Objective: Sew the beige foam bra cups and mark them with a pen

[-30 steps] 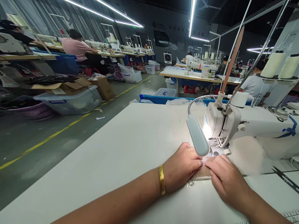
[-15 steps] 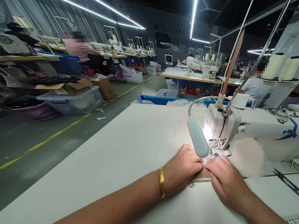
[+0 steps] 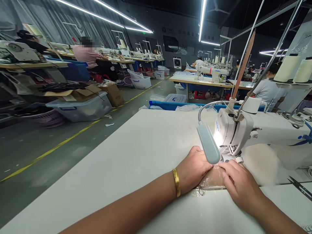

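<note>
A brown piece (image 3: 213,178) with a shiny, see-through layer and a pale front edge lies before the presser foot of a white sewing machine (image 3: 234,128). My left hand (image 3: 193,167) is closed on its left side; the lamp head hides some fingertips. On the right side of the piece rests my right hand (image 3: 240,182), its index finger stretched across the top and the thumb apart from it. The grey-green lamp head (image 3: 209,145) hangs over the work and partly covers the needle area. By the front edge of the piece sits a small metal ring (image 3: 201,191).
Black thread snips (image 3: 301,188) lie at the right, beyond my right hand. A ruler (image 3: 307,228) shows at the lower right corner. Thread cones (image 3: 286,68) stand behind the machine. Past the white tabletop (image 3: 136,156) are storage boxes, other sewing tables and several people.
The right thumb and index finger have moved apart, and more of the brown piece shows between my hands. My left hand has shifted slightly up and right. The view has turned a little left.
</note>
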